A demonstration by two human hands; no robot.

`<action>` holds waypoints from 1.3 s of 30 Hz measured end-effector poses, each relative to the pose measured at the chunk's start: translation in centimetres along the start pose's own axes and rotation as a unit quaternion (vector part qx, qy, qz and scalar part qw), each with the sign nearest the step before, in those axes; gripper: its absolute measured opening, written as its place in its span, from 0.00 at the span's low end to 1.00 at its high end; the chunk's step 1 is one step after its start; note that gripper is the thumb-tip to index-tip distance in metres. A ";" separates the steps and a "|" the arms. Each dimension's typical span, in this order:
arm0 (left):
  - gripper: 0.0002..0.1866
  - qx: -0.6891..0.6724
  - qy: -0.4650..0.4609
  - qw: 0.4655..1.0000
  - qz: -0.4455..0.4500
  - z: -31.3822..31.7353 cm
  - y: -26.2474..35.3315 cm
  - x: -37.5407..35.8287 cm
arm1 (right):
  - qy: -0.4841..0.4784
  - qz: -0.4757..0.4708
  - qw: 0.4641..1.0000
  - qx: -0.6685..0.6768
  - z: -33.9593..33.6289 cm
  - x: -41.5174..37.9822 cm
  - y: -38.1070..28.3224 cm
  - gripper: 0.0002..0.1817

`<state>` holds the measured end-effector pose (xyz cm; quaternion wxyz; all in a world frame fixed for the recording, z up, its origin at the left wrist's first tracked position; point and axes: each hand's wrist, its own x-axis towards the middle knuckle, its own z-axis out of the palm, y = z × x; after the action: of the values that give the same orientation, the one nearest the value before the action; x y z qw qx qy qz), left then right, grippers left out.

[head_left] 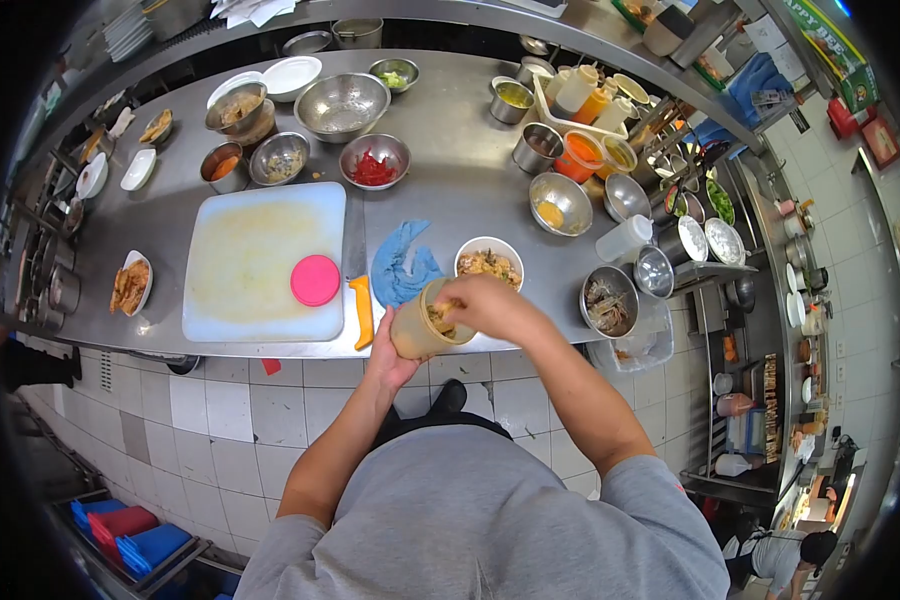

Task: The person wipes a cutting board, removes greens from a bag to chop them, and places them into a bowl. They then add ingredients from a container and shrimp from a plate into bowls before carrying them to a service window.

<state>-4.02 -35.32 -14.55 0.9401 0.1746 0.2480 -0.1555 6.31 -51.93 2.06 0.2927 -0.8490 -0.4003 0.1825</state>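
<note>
My left hand is wrapped around a tan plastic tub, tilted with its mouth to the right, at the counter's front edge. My right hand has its fingers at the mouth of this tub, closed on contents I cannot make out. Just beyond my right hand stands a white bowl of mixed food. A crumpled blue cloth lies behind the tub. To its left are a yellow handle and a round pink lid, which rests on the white cutting board.
Metal bowls line the back, one with red pieces. A bowl of shrimp stands right, near the front edge. Sauce bottles fill a rack at back right. A dish of food sits left. Another person is far right.
</note>
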 end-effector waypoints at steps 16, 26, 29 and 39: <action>0.34 -0.023 0.000 1.000 -0.010 0.4 -0.2 -0.7 | 0.086 0.212 0.973 -0.036 -2.0 1.6 10.3 0.14; 0.38 -0.008 -0.012 1.000 -0.014 -0.1 -0.3 -2.0 | 0.089 0.176 0.978 -0.067 -1.9 -0.2 11.5 0.11; 0.38 -0.012 -0.006 1.000 -0.013 -0.1 -0.5 -2.1 | 0.119 0.178 0.972 -0.097 -2.1 0.1 11.5 0.14; 0.37 -0.012 0.004 1.000 -0.016 -0.1 -1.0 -1.8 | 0.112 0.189 0.975 0.018 1.1 1.9 14.3 0.13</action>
<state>-5.92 -35.79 -13.97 0.9387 0.1594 0.2560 -0.1670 15.06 -57.34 -8.09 0.3109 -0.9191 -0.1936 0.1452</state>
